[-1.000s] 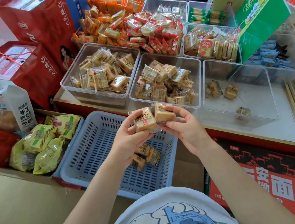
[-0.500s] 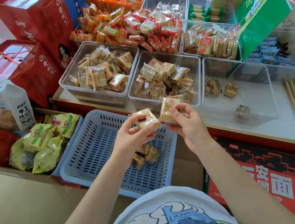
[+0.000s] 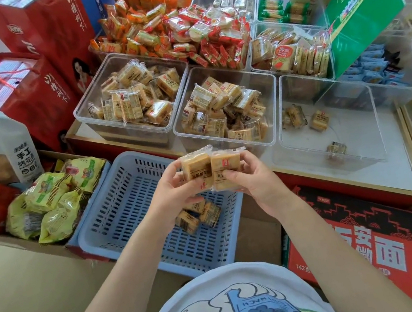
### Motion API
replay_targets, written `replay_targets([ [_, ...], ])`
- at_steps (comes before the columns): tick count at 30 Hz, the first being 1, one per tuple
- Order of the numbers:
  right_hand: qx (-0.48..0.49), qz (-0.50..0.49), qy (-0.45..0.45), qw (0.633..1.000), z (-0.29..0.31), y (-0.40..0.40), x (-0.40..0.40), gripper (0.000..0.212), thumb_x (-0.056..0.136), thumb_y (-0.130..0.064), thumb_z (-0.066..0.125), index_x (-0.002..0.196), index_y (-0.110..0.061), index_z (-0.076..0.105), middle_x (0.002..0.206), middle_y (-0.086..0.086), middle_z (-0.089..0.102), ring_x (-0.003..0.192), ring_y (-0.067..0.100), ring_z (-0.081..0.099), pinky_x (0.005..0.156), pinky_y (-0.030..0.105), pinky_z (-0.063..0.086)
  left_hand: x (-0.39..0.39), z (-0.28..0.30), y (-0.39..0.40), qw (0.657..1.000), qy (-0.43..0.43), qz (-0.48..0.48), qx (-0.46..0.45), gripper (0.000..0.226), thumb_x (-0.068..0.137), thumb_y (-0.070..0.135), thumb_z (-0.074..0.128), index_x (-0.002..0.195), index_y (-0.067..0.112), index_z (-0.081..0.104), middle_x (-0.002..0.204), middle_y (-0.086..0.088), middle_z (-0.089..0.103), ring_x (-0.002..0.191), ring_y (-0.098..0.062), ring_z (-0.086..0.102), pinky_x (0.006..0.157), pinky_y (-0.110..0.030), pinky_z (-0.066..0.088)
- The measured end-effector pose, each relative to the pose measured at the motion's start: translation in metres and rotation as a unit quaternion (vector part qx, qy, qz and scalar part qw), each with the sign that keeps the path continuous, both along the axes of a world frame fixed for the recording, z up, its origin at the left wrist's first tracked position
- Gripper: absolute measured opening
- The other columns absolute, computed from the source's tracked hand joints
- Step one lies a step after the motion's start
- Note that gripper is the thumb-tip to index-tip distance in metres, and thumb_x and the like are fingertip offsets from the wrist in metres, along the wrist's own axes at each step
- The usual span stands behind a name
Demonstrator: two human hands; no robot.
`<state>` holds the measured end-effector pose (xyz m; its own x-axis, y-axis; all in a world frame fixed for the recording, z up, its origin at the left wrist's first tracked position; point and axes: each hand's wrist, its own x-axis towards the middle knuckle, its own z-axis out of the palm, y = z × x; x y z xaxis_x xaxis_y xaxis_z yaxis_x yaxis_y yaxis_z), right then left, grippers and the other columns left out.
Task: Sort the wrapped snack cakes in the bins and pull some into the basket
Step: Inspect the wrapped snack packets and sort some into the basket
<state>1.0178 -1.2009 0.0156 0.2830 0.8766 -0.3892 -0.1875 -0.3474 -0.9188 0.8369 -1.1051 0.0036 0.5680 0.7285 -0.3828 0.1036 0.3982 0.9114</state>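
My left hand (image 3: 175, 188) grips one wrapped snack cake (image 3: 196, 168) and my right hand (image 3: 256, 182) grips another wrapped cake (image 3: 225, 164). Both cakes are pressed side by side above the far right part of the blue slotted basket (image 3: 116, 218). Several wrapped cakes (image 3: 196, 216) lie in the basket under my hands. Behind, a clear bin (image 3: 137, 129) and a second clear bin (image 3: 268, 95) are full of similar cakes. A third clear bin (image 3: 360, 134) at the right holds only three cakes.
Red gift boxes (image 3: 31, 90) stand at the back left. Green-yellow snack bags (image 3: 50, 199) lie left of the basket. Orange and red packets (image 3: 177, 29) are heaped behind the bins. A green carton (image 3: 362, 1) leans at the right. A red noodle case (image 3: 367, 251) sits below the counter edge.
The two cakes were tilted apart half a second ago; both hands have brought them back together side by side and a little lower over the basket.
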Motion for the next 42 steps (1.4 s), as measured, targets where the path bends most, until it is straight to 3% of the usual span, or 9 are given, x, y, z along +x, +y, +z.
replay_targets([
  [7, 0.005, -0.018, 0.025, 1.000, -0.011, -0.007, 0.005, 0.045, 0.072, -0.050, 0.083, 0.110, -0.030, 0.070, 0.121, 0.011, 0.071, 0.119, 0.031, 0.065, 0.105, 0.055, 0.050, 0.015, -0.010, -0.004, 0.998, -0.012, 0.027, -0.057, 0.043, 0.089, 0.034, 0.070, 0.128, 0.019, 0.060, 0.120, -0.009, 0.074, 0.112, -0.024, 0.071, 0.094, -0.044, 0.058],
  [13, -0.012, -0.059, -0.002, 0.998, -0.016, -0.004, 0.035, 0.030, 0.092, -0.019, 0.073, 0.120, -0.013, 0.066, 0.117, 0.008, 0.075, 0.115, 0.027, 0.068, 0.090, 0.040, 0.058, 0.046, -0.010, -0.005, 0.996, 0.019, 0.040, -0.078, 0.031, 0.100, 0.035, 0.061, 0.127, 0.021, 0.060, 0.117, -0.005, 0.074, 0.110, -0.023, 0.071, 0.083, -0.037, 0.062],
  [18, -0.004, -0.067, -0.038, 0.997, -0.008, 0.013, 0.058, 0.032, 0.092, -0.028, 0.074, 0.122, -0.017, 0.070, 0.112, 0.004, 0.076, 0.108, 0.022, 0.070, 0.088, 0.035, 0.059, 0.088, 0.004, -0.001, 0.995, 0.002, -0.001, -0.101, 0.047, 0.088, 0.045, 0.070, 0.126, 0.021, 0.058, 0.116, -0.007, 0.075, 0.101, -0.019, 0.074, 0.076, -0.034, 0.061],
  [25, -0.013, -0.098, -0.006, 0.995, -0.012, 0.038, 0.113, 0.027, 0.098, -0.027, 0.067, 0.121, -0.013, 0.066, 0.112, 0.006, 0.075, 0.107, 0.024, 0.072, 0.087, 0.038, 0.061, 0.144, 0.004, 0.028, 0.998, 0.022, 0.023, -0.052, 0.022, 0.100, 0.027, 0.065, 0.120, 0.016, 0.064, 0.106, -0.005, 0.078, 0.091, -0.016, 0.076, 0.073, -0.029, 0.061],
  [30, -0.041, -0.178, -0.089, 0.979, -0.031, 0.066, 0.170, 0.033, 0.093, -0.032, 0.074, 0.119, -0.022, 0.058, 0.113, 0.005, 0.071, 0.101, 0.017, 0.071, 0.088, 0.037, 0.061, 0.186, -0.013, 0.065, 0.987, 0.132, 0.058, 0.073, 0.044, 0.098, 0.022, 0.069, 0.140, 0.013, 0.057, 0.111, 0.002, 0.073, 0.091, -0.010, 0.073, 0.073, -0.026, 0.060],
  [33, -0.055, -0.137, -0.206, 0.967, -0.044, 0.091, 0.190, 0.046, 0.092, -0.037, 0.074, 0.130, -0.019, 0.055, 0.117, 0.005, 0.066, 0.105, 0.016, 0.065, 0.083, 0.027, 0.054, 0.213, -0.031, 0.084, 0.934, 0.233, -0.011, 0.270, 0.071, 0.099, 0.030, 0.065, 0.160, 0.019, 0.030, 0.129, 0.002, 0.063, 0.117, -0.014, 0.062, 0.099, -0.036, 0.054],
  [35, -0.108, -0.059, -0.422, 0.898, -0.064, 0.101, 0.200, 0.056, 0.091, -0.044, 0.072, 0.138, -0.021, 0.053, 0.130, 0.008, 0.053, 0.126, 0.025, 0.046, 0.100, 0.037, 0.042, 0.225, -0.049, 0.091, 0.858, 0.304, -0.050, 0.411, 0.068, 0.103, 0.025, 0.056, 0.162, 0.013, 0.023, 0.157, -0.010, 0.041, 0.146, -0.025, 0.038, 0.120, -0.042, 0.036],
  [37, -0.133, -0.015, -0.482, 0.866, -0.081, 0.102, 0.204, 0.063, 0.094, -0.049, 0.067, 0.149, -0.029, 0.044, 0.149, 0.015, 0.037, 0.140, 0.032, 0.029, 0.111, 0.047, 0.031, 0.228, -0.069, 0.094, 0.786, 0.339, -0.093, 0.508, 0.060, 0.104, 0.020, 0.049, 0.160, 0.011, 0.028, 0.168, -0.013, 0.023, 0.157, -0.030, 0.016, 0.127, -0.045, 0.021],
  [42, -0.172, 0.058, -0.482, 0.857, -0.107, 0.097, 0.192, 0.062, 0.102, -0.062, 0.035, 0.159, -0.047, 0.018, 0.170, 0.011, -0.004, 0.155, 0.036, 0.001, 0.120, 0.058, 0.018, 0.219, -0.109, 0.089, 0.744, 0.385, -0.229, 0.495, 0.062, 0.109, 0.053, 0.017, 0.164, 0.027, 0.012, 0.172, 0.004, 0.004, 0.158, -0.014, -0.006, 0.128, -0.042, -0.007],
])
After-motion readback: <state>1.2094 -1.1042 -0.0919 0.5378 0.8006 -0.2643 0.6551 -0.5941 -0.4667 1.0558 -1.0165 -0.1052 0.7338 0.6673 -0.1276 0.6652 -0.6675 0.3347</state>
